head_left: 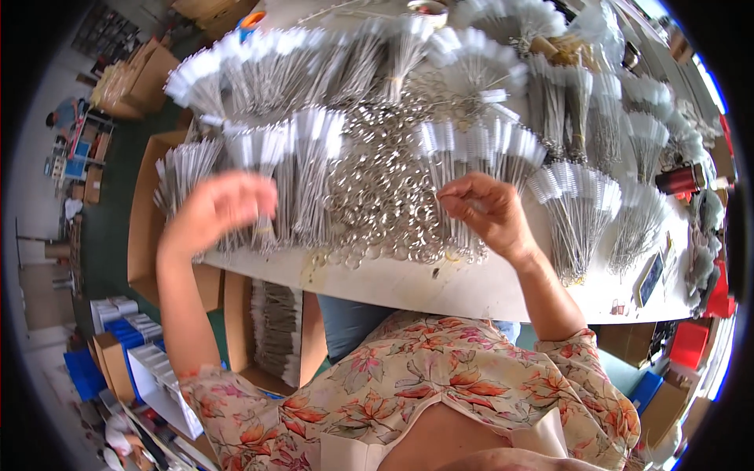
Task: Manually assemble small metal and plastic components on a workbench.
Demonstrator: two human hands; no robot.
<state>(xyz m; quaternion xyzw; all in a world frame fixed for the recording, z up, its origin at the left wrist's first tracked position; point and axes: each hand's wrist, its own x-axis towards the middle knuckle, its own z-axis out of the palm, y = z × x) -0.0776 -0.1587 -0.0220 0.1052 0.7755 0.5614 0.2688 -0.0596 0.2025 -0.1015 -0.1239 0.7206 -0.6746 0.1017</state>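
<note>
Thin wire brushes with white bristle heads (318, 133) lie in bundles across the white table. Between them spreads a heap of small shiny metal rings (377, 177). My left hand (222, 208), smeared by motion, hangs over the brush bundles on the left; whether its fingers hold anything cannot be made out. On the other side of the rings, my right hand (491, 212) has thumb and forefinger pinched together above a nearer brush bundle (444, 145). Anything in that pinch is too small to name.
More brush bundles (577, 204) stand on the right, beside a phone (650, 279) near the table's edge. At the back sit an orange-and-blue roll (251, 22) and a bowl (428, 9). Below the table's front edge, a cardboard box (314, 334) holds packed brushes.
</note>
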